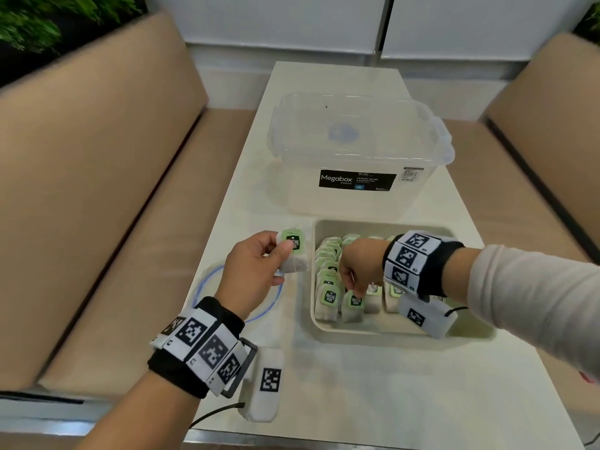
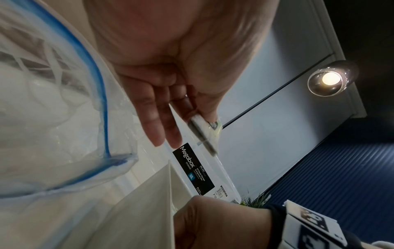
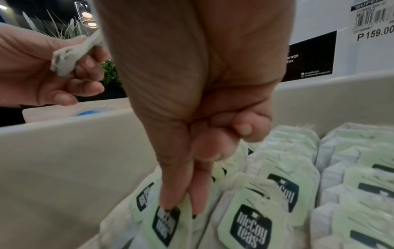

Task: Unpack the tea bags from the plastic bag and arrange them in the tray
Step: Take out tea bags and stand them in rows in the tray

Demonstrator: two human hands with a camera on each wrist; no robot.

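Observation:
Just left of the tray, my left hand (image 1: 285, 254) holds a green-tagged tea bag (image 1: 293, 251) upright between thumb and fingers; the left wrist view shows that tea bag (image 2: 204, 133) edge-on. My right hand (image 1: 355, 291) reaches down into the cream tray (image 1: 383, 332) and pinches the tag of a tea bag (image 1: 354, 303) in the front row. In the right wrist view its thumb and forefinger (image 3: 183, 205) pinch that tag (image 3: 168, 219). Several rows of tea bags (image 1: 328, 254) fill the tray. The clear plastic bag (image 1: 201, 287) with a blue zip line lies under my left hand.
A clear lidded Megabox storage box (image 1: 357, 151) stands right behind the tray on the white table (image 1: 357, 384). Tan bench seats (image 1: 97, 190) flank the table on both sides. The table's near edge is close to my wrists.

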